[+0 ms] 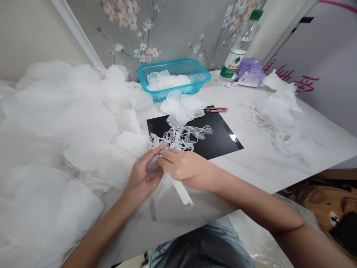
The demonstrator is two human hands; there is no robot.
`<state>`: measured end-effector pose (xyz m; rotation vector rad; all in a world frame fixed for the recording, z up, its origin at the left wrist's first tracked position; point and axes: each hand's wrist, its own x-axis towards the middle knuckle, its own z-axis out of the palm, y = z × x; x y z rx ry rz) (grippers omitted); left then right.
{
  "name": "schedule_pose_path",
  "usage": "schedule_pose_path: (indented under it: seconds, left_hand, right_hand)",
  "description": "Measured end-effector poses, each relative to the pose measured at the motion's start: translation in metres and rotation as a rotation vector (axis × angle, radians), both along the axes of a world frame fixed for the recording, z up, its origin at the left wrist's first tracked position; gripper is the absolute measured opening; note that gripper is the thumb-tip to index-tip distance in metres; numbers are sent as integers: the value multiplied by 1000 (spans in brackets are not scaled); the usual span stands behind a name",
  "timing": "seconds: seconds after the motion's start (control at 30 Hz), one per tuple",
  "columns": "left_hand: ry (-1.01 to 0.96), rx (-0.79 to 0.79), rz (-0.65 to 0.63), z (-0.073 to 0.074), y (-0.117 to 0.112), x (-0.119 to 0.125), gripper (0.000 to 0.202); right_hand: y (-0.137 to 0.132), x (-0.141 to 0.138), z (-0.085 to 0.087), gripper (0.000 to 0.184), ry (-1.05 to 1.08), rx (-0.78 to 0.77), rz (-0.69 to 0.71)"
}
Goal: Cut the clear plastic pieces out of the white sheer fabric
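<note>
My right hand [182,165] is closed around a long, flat, pale-handled tool [182,192], its handle end pointing toward me. The tool's tip is hidden by my fingers, so its exact kind does not show. Close beside it, my left hand [146,173] pinches a thin translucent white piece [153,167], with thumb and fingers bent around it. Both hands meet at the near left edge of a black mat [220,139]. Just beyond my fingers lies a tangle of white cut-out scraps [181,136]. Rounded translucent white pieces [178,108] are heaped at the mat's far edge.
Big piles of translucent white sheets [64,104] cover the left side. A blue basket [205,77] holding white pieces stands at the back. Pink-handled snips [219,109], a water bottle [231,61] and a purple packet [251,70] are farther right, with stringy scraps [267,124].
</note>
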<state>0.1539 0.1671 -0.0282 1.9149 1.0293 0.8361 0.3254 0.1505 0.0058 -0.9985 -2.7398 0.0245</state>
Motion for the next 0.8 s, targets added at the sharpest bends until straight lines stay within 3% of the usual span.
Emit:
schedule_pose_path:
  seconds: [0.2, 0.3, 0.47, 0.63, 0.8]
  left_hand:
    - [11, -58, -12, 5, -1, 1, 63]
    - [-39, -97, 140, 5, -3, 4, 63]
    - [-304, -241, 431, 6, -4, 7, 61]
    - [-299, -552, 351, 11, -4, 8, 33]
    - [-243, -383, 409, 5, -8, 10, 28]
  right_hand:
    - [0, -9, -11, 16, -36, -47, -85]
    - [3, -9, -16, 12, 10, -7, -124]
    - [10, -1, -29, 18, 190, 301, -174]
    - [11, 1, -36, 14, 378, 541, -189]
    - [10, -3, -39, 19, 369, 506, -191]
